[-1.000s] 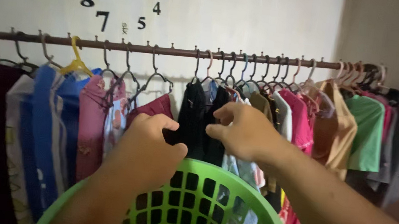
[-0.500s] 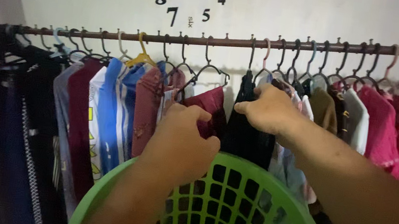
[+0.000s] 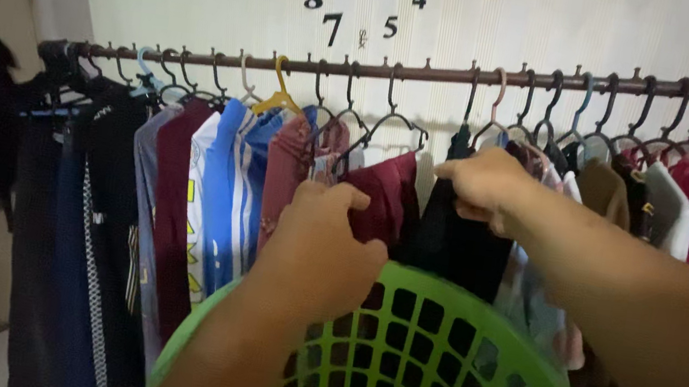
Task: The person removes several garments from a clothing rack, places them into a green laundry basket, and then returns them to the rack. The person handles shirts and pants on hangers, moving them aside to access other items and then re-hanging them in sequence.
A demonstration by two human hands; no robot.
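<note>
Soft maroon garment (image 3: 383,203) is hanging mid-rail (image 3: 431,72), probably light and limp; left hand (image 3: 324,248) is pinching it, right hand (image 3: 483,185) is gripping the black garment (image 3: 453,243) near its shoulder.

Left hand (image 3: 324,244) rests curled against a maroon garment (image 3: 383,203) on the rail (image 3: 431,74). Right hand (image 3: 484,181) grips a black garment (image 3: 454,235) just beside it. A green laundry basket (image 3: 429,356) sits below both wrists. A yellow hanger (image 3: 279,98) hangs further left, above blue striped clothing (image 3: 230,187).
</note>
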